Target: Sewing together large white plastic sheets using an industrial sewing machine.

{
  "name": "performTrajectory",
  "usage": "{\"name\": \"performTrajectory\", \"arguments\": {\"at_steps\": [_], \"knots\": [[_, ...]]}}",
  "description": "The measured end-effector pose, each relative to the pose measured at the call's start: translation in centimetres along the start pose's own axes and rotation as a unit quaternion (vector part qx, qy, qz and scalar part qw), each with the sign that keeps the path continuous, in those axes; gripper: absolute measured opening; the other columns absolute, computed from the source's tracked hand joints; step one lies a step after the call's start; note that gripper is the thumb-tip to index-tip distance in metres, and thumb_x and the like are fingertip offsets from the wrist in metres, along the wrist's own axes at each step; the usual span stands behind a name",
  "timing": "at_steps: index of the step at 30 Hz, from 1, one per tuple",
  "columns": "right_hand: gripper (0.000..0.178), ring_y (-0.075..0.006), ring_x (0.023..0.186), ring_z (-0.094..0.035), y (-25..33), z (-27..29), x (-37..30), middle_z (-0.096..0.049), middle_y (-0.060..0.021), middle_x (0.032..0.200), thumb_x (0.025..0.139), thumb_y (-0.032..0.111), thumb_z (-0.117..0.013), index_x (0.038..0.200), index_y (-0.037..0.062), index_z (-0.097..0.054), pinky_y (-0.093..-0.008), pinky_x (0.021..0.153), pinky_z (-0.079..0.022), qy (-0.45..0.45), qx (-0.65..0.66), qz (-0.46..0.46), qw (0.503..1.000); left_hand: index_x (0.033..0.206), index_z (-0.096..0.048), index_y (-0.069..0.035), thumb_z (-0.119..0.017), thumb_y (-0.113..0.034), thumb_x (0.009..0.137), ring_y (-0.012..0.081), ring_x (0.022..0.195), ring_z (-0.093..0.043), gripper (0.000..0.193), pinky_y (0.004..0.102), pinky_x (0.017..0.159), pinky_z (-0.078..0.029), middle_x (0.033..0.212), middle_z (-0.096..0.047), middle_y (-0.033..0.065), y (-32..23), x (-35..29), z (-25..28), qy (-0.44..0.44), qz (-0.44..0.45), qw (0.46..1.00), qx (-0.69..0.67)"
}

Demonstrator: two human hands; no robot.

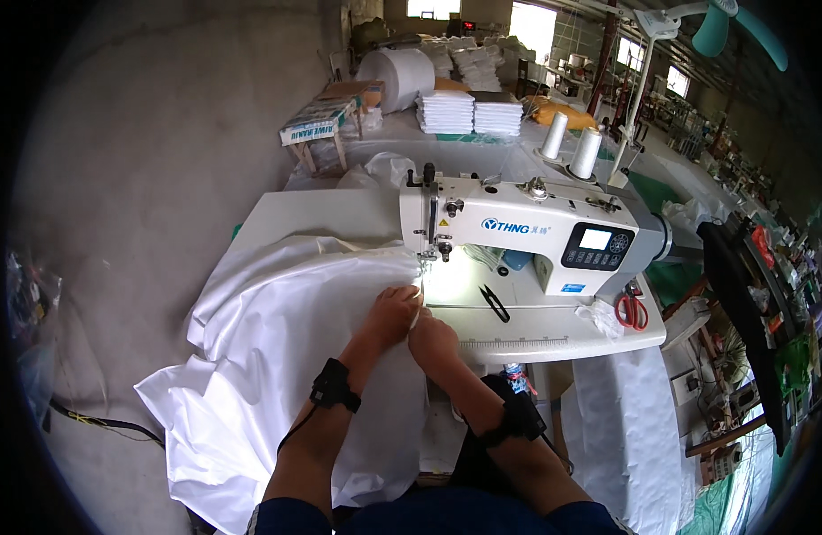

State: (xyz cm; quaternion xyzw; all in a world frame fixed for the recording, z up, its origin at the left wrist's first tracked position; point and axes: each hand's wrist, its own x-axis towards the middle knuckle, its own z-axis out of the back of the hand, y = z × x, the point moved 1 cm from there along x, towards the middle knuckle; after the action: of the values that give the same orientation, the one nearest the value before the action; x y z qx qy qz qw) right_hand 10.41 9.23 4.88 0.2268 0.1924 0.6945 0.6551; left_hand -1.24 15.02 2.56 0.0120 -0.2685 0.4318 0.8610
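Observation:
A large sheet of white fabric (268,321) spreads over the left of the sewing table and hangs down its front. Its right edge runs up under the needle area of a white sewing machine (509,214), lit by the machine's lamp. Just before the needle, my left hand (396,312) lies on the fabric, its fingers closed at that edge. Close beside it, a little nearer to me, my right hand (433,341) pinches the same edge. Fingertips of both hands are partly hidden. Dark bands with cables circle both forearms.
Black thread snips (495,304) lie on the table (518,342) right of the needle. Red-handled scissors (632,311) rest at its right end. Two white thread cones (586,153) stand behind the machine. Stacked white folded goods (446,112) and a big white roll (400,78) are farther back.

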Motion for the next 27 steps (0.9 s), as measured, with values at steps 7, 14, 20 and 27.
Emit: {"name": "performTrajectory", "arguments": {"at_steps": [7,14,20,27], "knots": [[0.03,-0.0372,0.091,-0.063,-0.2,-0.1,1.7,-0.065,-0.0226,0.095,0.088,0.019,-0.044,0.109,-0.0017,-0.053,-0.046,0.078,-0.05,-0.015,0.012,-0.084,0.996,0.112,-0.063,-0.014,-0.05,-0.011,0.083,0.0269,0.107,-0.053,0.032,0.0386,0.096,-0.04,0.118,-0.058,0.0047,2.2,1.8,-0.3,0.066,0.007,0.996,-0.06],[0.031,-0.0348,0.091,-0.064,-0.7,0.4,1.3,-0.066,-0.0205,0.095,0.089,0.017,-0.043,0.11,-0.0011,-0.055,-0.0444,0.077,-0.051,-0.012,-0.029,-0.053,0.998,0.107,-0.066,-0.022,-0.057,-0.016,0.081,0.0238,0.108,-0.053,0.029,0.0412,0.089,-0.044,0.123,-0.054,0.001,-0.1,2.1,0.1,0.092,0.074,0.99,0.077],[0.036,-0.0318,0.077,-0.067,-0.7,-0.3,-0.4,-0.067,-0.0169,0.084,0.086,0.011,-0.043,0.117,-0.0032,-0.052,-0.0426,0.068,-0.053,0.04,-0.147,0.044,0.987,0.108,-0.066,-0.024,-0.053,-0.021,0.085,0.0263,0.12,-0.047,0.027,0.0448,0.097,-0.035,0.124,-0.054,0.0017,0.1,-1.8,2.7,0.129,-0.012,0.988,0.079],[0.046,-0.0279,0.071,-0.067,-0.6,-0.7,0.5,-0.068,-0.0134,0.08,0.084,0.01,-0.045,0.126,-0.0079,-0.046,-0.0372,0.061,-0.052,0.002,-0.187,0.051,0.981,0.137,-0.044,-0.024,-0.046,-0.057,0.086,0.0302,0.139,-0.021,0.06,0.0603,0.109,-0.008,0.148,-0.031,0.0051,4.9,-6.5,7.9,0.125,0.257,0.954,0.093]]}}
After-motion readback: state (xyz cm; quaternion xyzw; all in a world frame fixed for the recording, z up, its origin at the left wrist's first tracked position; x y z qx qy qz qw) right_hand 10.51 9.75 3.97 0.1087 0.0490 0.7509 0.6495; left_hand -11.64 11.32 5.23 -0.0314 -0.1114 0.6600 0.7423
